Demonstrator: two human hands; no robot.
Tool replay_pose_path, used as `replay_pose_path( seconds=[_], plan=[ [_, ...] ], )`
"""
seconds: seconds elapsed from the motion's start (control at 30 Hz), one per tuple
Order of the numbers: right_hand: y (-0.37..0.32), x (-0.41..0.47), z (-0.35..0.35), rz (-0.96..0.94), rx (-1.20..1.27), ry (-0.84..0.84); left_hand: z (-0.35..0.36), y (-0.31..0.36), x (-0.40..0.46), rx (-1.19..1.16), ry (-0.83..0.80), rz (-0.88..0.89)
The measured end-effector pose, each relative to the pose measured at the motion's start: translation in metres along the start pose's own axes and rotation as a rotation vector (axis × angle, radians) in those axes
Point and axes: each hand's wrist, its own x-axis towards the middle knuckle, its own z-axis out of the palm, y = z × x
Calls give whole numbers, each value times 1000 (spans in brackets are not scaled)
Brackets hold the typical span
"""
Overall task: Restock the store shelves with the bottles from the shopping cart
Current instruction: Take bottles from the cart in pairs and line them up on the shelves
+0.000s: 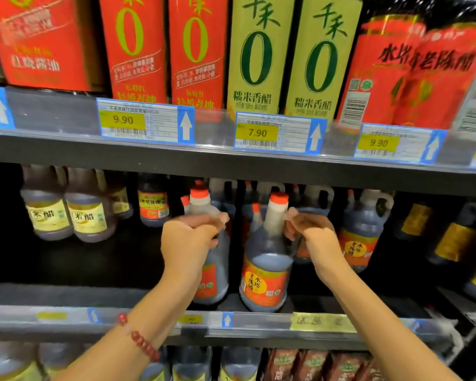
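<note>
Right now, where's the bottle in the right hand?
Head view, center: bottle stands at the middle shelf's front edge, right hand on its handle, beside the left-hand bottle.

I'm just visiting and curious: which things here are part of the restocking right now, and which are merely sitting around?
In the job:
left hand on the left jug
right hand on the right jug
middle shelf

Just there:
yellow-label bottles
price tags
tall red bottles
</note>
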Motion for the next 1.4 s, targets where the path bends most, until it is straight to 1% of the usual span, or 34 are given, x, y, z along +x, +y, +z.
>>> replay_pose_path(
  seconds=[0.03, 0.13, 0.23, 0.3, 0.4, 0.5, 0.57, 0.63, 0.7, 0.77, 0.83, 0.9, 0.97, 1.0, 1.1, 1.17, 1.23, 1.3, 1.4],
  plan=[
    [0, 4, 0, 13, -48, -15, 4, 1, -1, -9, -3, -16],
    [-2, 4, -10, 16, -167, -143, 13, 3, -2, -10, -14, -54],
    [-11, 10, -14, 45, -230, -173, 18, 4, 1, -1, -23, -102],
    [-19, 15, -10, 73, -324, -217, 18, 10, 5, 10, -50, -141],
    [-15, 20, -6, 28, -475, -182, 16, 19, 15, 43, -128, -251],
    [-12, 15, -7, -25, -626, -156, 13, 24, 18, 172, -122, -267],
    [-13, 10, -6, -43, -626, -147, 11, 23, 19, 229, -95, -229],
    [-14, 4, -7, -54, -564, -111, 10, 25, 16, 355, -88, -156],
    [-9, -3, -7, -66, -500, -93, 7, 25, 10, 536, -76, -8],
    [-2, -14, -8, -91, -451, -102, -1, 20, 5, 645, -31, 197],
    [8, -27, -11, -98, -501, -96, -13, 6, 2, 656, -2, 344],
    [21, -40, -14, -57, -651, -76, -29, -10, 5, 630, 46, 392],
    [36, -50, -14, -22, -736, -94, -45, -30, 11, 566, 75, 357],
    [44, -52, -13, -3, -747, -110, -51, -41, 15, 521, 42, 295],
    [60, -56, -6, 7, -798, -120, -58, -64, 20, 412, -193, 75],
    [61, -56, -5, -29, -829, -90, -58, -73, 24, 462, -348, 57],
    [62, -55, -6, -53, -826, -99, -53, -73, 24, 514, -436, 59],
    [64, -52, -8, -43, -822, -118, -46, -71, 22, 506, -437, 49],
    [66, -49, -8, -43, -817, -134, -34, -70, 13, 517, -320, 77]
  ],
)
